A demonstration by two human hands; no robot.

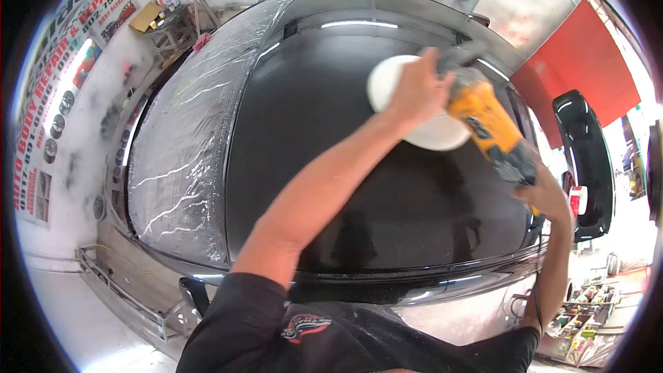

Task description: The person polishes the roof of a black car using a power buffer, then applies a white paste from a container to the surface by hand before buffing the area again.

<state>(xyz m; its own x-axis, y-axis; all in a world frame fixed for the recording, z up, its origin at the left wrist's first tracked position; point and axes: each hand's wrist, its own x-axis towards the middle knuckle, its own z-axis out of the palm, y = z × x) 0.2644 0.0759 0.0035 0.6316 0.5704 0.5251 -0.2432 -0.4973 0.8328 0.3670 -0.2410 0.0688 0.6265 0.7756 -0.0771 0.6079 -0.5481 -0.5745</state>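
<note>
A yellow and black power polisher [483, 121] is held over the glossy black car roof [324, 166]. Its round white pad [442, 132] lies on the roof, partly hidden behind my forearm and hand. My left hand [420, 90] is closed at the front end of the polisher, slightly blurred, and covers part of what it grips. Around the dark rear handle my right hand [549, 193] is wrapped, with a dark cord running down beside the arm.
Clear plastic sheeting [186, 124] covers the windshield side of the car. A black car part [585, 166] stands at right by a red panel [577, 62]. A cluttered stand [169, 24] is at back left; bottles and tools [587, 321] lie at lower right.
</note>
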